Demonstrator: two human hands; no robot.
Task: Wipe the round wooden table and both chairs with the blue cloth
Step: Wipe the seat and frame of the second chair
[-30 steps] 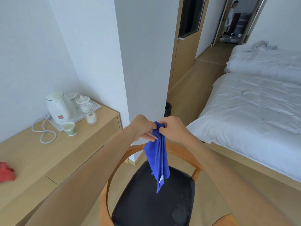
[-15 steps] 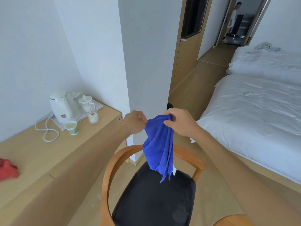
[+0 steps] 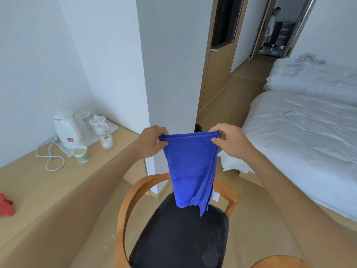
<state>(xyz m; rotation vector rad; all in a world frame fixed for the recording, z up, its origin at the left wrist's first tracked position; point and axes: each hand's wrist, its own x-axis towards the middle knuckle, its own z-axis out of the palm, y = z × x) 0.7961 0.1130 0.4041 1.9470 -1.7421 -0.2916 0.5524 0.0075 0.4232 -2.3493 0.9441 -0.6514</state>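
Head view: one blue cloth (image 3: pixel 190 167) is hanging lengthwise, its long axis vertical, above one wooden chair (image 3: pixel 179 227) with a black seat. The left hand (image 3: pixel 152 141) and right hand (image 3: pixel 229 141) are each pinching a top corner. One white kettle (image 3: pixel 70 128) is standing on the desk (image 3: pixel 38 186); a white bed (image 3: pixel 301 136) is lying to the right.

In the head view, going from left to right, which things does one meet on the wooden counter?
Crumpled red cloth → white coiled power cord → white electric kettle → green paper cup → white patterned lidded mug → clear glass tumbler.
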